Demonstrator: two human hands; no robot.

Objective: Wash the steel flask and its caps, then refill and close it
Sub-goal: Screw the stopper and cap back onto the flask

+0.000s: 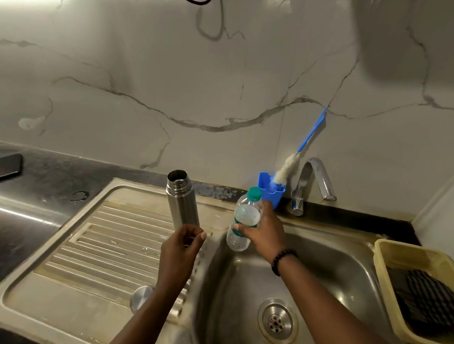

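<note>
The steel flask stands upright and uncapped on the sink's ribbed drainboard. My left hand hovers just in front of its base, fingers loosely curled, with nothing visible in them. My right hand grips a clear plastic water bottle with a green cap, tilted over the left rim of the sink basin. A round steel cap lies on the drainboard, partly hidden by my left forearm.
A chrome tap stands behind the basin, beside a blue holder with a bottle brush. A yellow basket with dark cloth sits at the basin's right. A phone lies on the dark counter, far left.
</note>
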